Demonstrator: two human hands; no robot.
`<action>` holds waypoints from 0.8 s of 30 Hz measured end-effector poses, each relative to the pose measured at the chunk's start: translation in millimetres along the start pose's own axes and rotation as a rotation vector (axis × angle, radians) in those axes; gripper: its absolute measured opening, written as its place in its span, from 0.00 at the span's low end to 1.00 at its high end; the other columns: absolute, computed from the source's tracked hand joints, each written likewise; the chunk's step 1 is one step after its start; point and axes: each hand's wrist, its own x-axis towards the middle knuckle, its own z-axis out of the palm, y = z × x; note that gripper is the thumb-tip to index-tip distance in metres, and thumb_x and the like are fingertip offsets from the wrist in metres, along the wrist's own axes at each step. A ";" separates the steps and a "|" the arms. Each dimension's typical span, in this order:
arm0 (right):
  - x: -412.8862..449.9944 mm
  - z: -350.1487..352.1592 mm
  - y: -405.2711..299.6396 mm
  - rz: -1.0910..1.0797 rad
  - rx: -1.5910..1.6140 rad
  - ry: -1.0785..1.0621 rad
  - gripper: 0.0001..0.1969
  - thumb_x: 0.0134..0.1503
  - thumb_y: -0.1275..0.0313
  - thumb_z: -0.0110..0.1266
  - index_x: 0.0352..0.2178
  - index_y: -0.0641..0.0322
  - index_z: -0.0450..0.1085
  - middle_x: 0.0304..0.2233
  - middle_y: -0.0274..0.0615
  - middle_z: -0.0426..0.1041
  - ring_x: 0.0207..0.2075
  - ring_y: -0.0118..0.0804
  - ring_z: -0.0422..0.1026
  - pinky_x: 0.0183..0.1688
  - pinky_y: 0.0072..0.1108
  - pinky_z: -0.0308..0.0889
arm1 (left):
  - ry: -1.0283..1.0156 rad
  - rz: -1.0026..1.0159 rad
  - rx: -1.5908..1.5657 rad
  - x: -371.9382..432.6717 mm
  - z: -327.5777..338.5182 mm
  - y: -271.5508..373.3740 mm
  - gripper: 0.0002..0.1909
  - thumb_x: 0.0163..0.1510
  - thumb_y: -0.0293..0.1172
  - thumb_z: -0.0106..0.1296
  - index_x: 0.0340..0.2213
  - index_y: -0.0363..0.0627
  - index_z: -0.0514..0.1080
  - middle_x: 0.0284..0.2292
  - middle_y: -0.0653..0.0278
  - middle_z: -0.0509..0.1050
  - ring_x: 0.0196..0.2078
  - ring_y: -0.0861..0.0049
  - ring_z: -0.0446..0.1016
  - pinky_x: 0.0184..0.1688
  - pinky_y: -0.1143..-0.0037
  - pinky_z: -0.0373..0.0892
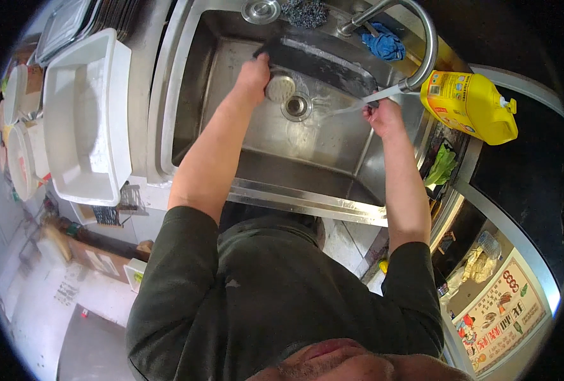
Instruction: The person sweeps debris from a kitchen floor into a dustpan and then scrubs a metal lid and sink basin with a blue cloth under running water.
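Observation:
A dark rectangular tray [327,64] is held tilted over the stainless steel sink [286,143]. At its left end my left hand [255,78] grips it, and my right hand [384,116] holds its right end. Water runs from the curved metal faucet [408,85] onto the tray's right end, close to my right hand. Beside my left hand a round perforated metal strainer [281,88] lies on the sink floor, left of the drain [296,106].
Behind the sink sit a metal lid [261,10], a dark scouring pad [304,13] and a blue cloth [384,43]. A yellow pump jug [470,107] stands right, near a green leaf [442,165]. A white plastic tub [81,176] is at the left.

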 end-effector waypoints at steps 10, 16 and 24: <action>-47.2 -3.1 16.7 -0.008 -0.261 -0.065 0.07 0.53 0.74 0.50 0.35 0.60 0.67 0.29 0.34 0.71 0.29 0.29 0.69 0.28 0.22 0.65 | -0.146 -0.238 -0.143 -12.5 -41.5 -86.5 0.21 0.56 0.41 0.43 0.40 0.29 0.65 0.33 0.56 0.72 0.31 0.68 0.73 0.34 0.69 0.71; -47.0 -105.4 66.7 -0.866 -1.176 0.183 0.07 0.53 0.73 0.49 0.35 0.58 0.67 0.27 0.33 0.70 0.26 0.26 0.67 0.26 0.20 0.64 | -0.380 -0.445 -0.558 -21.5 -8.9 -106.9 0.16 0.57 0.39 0.43 0.36 0.34 0.66 0.31 0.56 0.72 0.33 0.66 0.72 0.40 0.68 0.70; -103.4 -117.3 79.7 -0.645 -1.012 0.363 0.07 0.54 0.73 0.45 0.34 0.65 0.66 0.25 0.34 0.68 0.25 0.26 0.62 0.29 0.20 0.59 | -0.524 -0.403 -0.602 -12.3 120.6 -107.6 0.11 0.58 0.32 0.41 0.35 0.35 0.65 0.34 0.58 0.70 0.36 0.66 0.71 0.40 0.65 0.70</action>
